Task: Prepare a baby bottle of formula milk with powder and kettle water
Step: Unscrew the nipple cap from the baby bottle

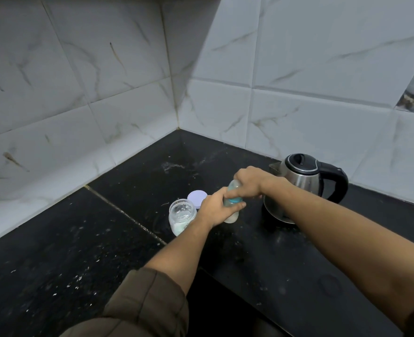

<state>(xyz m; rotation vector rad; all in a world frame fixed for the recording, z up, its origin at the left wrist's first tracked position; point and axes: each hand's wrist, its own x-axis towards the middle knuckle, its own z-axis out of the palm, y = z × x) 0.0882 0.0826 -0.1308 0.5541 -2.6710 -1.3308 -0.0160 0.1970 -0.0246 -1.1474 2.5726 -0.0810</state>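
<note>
**Black counter in a tiled corner: both hands on the baby bottle**

Dark speckled stone counter runs into a corner of white marble-patterned wall tiles, with pale flecks scattered over its near left part and a faint whitish smear towards the back.

Near the middle of the counter, the small clear plastic baby bottle with a teal collar is held between the two hands. The left hand is wrapped round the bottle's body, fingers curled just below and across the teal ring. The right hand closes over the top of the bottle from above, covering most of its clear cap. The bottle leans slightly. Its lower end looks pale and cloudy; whether it rests on the counter or is held just off it cannot be told.

Just left of the left hand stands an open clear glass jar holding white powder, and a round lilac lid lies flat behind it. To the right, behind the right wrist, a stainless steel electric kettle with a black lid and handle sits on its round base, lid down, spout towards the hands.

A brown rolled sleeve covers the left upper arm.
</note>
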